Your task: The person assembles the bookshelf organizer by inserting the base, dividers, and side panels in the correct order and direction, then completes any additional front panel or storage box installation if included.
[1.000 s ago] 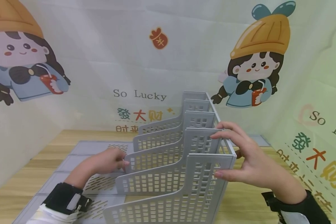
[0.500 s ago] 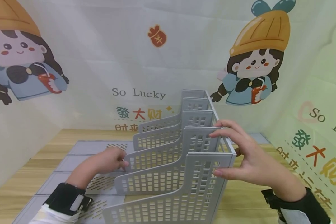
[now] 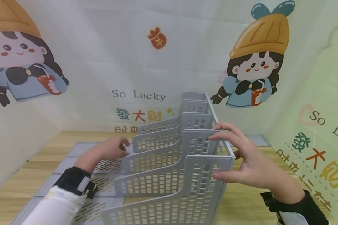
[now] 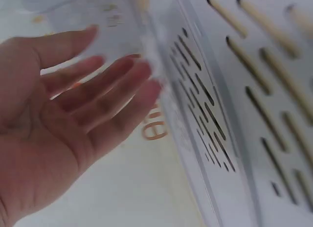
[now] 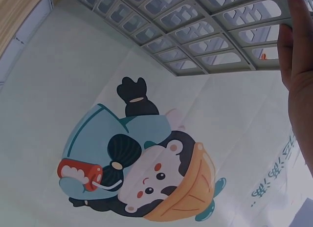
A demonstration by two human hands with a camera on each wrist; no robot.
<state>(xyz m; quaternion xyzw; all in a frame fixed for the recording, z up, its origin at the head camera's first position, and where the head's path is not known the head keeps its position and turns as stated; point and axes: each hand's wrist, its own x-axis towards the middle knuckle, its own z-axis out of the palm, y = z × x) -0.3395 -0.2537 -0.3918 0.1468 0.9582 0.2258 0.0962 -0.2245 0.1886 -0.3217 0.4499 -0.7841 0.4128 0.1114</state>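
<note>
A grey plastic file rack (image 3: 169, 162) with several perforated dividers stands on a slotted grey base panel (image 3: 79, 149). My right hand (image 3: 218, 156) grips the rack's tall right end, fingers over a divider's top edge and thumb against the nearest divider's upright. In the right wrist view the right hand (image 5: 298, 65) lies against the rack's lattice (image 5: 195, 26). My left hand (image 3: 114, 148) hovers just left of the dividers' low front ends. The left wrist view shows this left hand (image 4: 98, 95) with straight fingers, holding nothing, beside the slotted panel (image 4: 254, 90).
The rack rests on a wooden table (image 3: 42, 150). A printed cloth backdrop (image 3: 140, 62) with cartoon figures closes off the back and both sides. More grey panel (image 3: 257, 140) shows behind the rack on the right.
My left hand has come off the front edge of a divider and moved up and farther back. My right hand keeps its grip on the rack.
</note>
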